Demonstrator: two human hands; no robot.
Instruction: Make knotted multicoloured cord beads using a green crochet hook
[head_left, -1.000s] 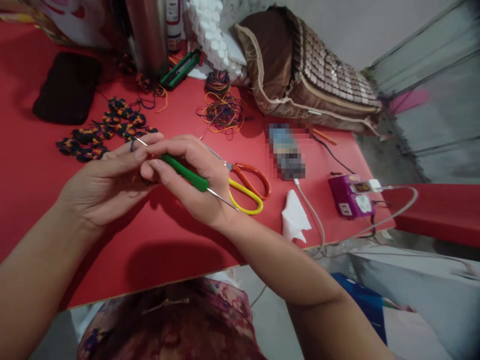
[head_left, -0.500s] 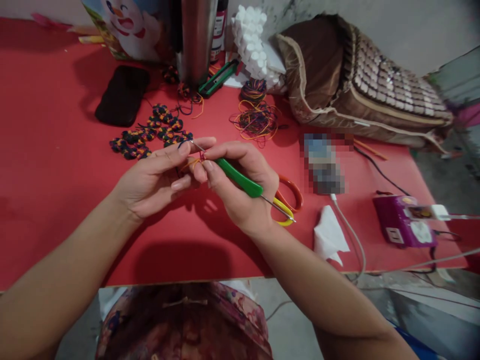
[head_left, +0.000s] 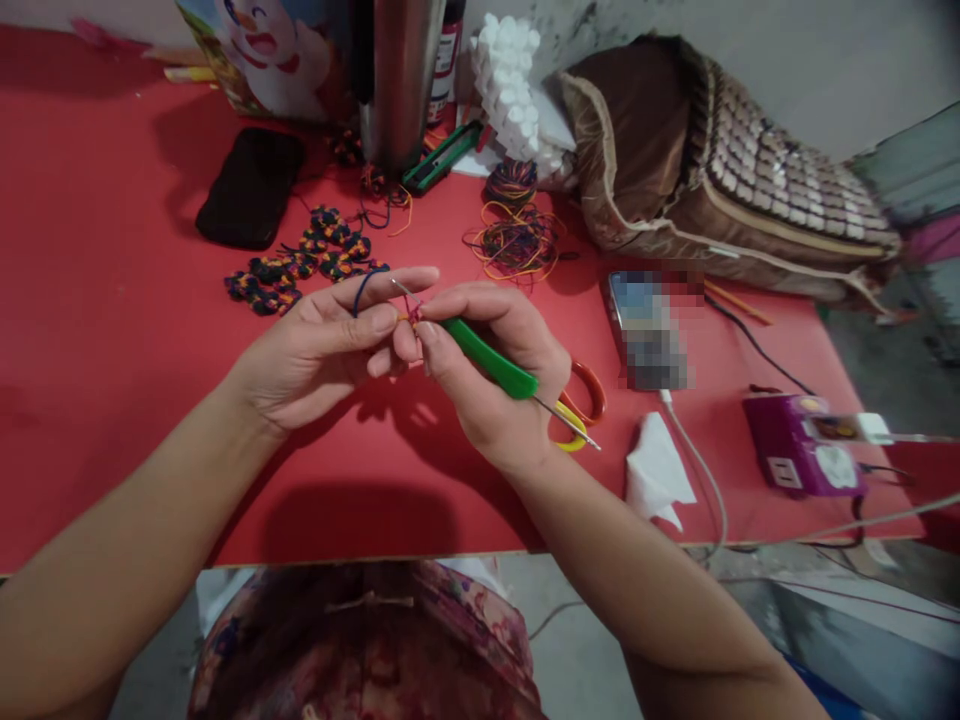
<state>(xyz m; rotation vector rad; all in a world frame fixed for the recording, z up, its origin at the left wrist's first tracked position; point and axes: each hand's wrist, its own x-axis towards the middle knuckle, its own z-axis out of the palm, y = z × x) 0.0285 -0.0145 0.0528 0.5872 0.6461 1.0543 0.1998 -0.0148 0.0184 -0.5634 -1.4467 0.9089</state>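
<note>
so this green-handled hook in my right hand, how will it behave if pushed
The green-handled hook will probably stay stiff, since its metal shaft looks straight. Its slim build suggests it's light, and the smooth handle might slip a bit.

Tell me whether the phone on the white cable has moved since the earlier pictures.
No. The phone lies in the same spot just below the near edge of the brown cushion; the whole view has shifted.

Tally: two hands (head_left: 319,345) (head_left: 499,375). One green hook (head_left: 495,360), one yarn piece (head_left: 413,315). Scissors (head_left: 588,392), one pair. One yarn ball (head_left: 512,182), one loose tangle (head_left: 517,243). Tabletop (head_left: 97,350) also carries one cabled phone (head_left: 651,340), one tissue (head_left: 660,470), one purple box (head_left: 784,445).
</note>
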